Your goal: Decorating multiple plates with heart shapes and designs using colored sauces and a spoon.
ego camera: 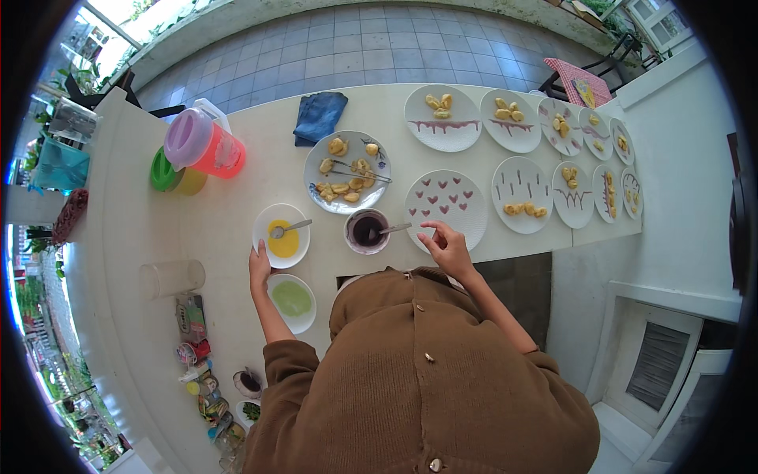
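My left hand (pixel 260 268) grips the near left rim of a white bowl (pixel 302 250) holding yellow liquid (pixel 288 244). A metal spoon (pixel 294 226) rests in that liquid. My right hand (pixel 448 247) holds nothing; its fingers are apart over the near edge of a white plate (pixel 414 219) patterned with small purple hearts (pixel 443 209). Between my hands stands a bowl (pixel 348 242) of dark purple sauce (pixel 365 229), a spoon (pixel 395 228) leaning out toward my right hand. Partly behind my left wrist is a bowl of pale green liquid (pixel 291 298).
Beyond the bowls, a floral plate (pixel 320 201) carries golden fried pieces (pixel 339 188) and metal tongs (pixel 361 172). Several decorated plates (pixel 443 141) line the right. A folded blue cloth (pixel 320 117), pink pitcher (pixel 228 155), clear container (pixel 173 279) and jars (pixel 212 407) stand around.
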`<state>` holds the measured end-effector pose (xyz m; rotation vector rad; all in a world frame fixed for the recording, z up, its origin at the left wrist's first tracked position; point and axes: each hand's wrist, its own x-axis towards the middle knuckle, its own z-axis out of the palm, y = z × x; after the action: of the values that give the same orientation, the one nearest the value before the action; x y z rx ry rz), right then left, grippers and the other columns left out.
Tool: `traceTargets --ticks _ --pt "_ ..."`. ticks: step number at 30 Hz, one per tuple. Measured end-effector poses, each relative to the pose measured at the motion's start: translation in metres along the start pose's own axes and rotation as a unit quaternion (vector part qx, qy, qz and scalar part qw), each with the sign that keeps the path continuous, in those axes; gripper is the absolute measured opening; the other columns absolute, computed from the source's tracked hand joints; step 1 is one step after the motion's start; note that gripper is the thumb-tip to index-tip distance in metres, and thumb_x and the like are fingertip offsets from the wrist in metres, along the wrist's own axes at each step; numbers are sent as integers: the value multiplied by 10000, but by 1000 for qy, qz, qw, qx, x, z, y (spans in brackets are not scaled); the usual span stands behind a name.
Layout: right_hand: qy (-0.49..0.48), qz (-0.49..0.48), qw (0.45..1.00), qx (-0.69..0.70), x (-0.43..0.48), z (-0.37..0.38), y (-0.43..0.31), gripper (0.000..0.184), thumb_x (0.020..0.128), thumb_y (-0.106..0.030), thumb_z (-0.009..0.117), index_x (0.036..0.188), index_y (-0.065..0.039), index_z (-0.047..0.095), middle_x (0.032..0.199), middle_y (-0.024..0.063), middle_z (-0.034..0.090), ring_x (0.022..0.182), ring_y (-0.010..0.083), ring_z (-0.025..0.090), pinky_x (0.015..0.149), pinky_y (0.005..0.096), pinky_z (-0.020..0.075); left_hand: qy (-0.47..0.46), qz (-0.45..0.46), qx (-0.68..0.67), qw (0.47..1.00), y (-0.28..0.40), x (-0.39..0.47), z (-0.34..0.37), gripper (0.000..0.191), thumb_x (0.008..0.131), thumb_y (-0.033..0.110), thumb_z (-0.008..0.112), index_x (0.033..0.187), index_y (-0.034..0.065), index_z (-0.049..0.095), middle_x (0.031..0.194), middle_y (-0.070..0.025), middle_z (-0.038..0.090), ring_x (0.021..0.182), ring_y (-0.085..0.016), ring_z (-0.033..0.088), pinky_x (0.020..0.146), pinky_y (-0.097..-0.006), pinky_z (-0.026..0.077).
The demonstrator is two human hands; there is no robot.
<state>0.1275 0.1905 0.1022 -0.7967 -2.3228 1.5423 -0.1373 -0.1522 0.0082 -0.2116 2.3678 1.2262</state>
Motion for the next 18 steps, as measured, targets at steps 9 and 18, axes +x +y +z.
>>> traceTargets --ticks 9,18 --pt "14 26 999 11 -12 -22 -1 213 861 -179 655 1017 -34 638 538 -9 471 474 50 382 464 240 332 68 14 -104 992 -13 2 -11 452 992 364 395 1320 60 462 1137 -135 602 1026 -238 607 858 -352 484" --pt "-51 -10 990 129 11 0 -36 365 876 -202 659 1191 -48 559 721 -27 538 578 18 420 511 188 350 7 53 -322 945 94 -72 -5 574 981 419 391 1424 92 229 1302 -125 463 1146 -221 536 857 -362 523"
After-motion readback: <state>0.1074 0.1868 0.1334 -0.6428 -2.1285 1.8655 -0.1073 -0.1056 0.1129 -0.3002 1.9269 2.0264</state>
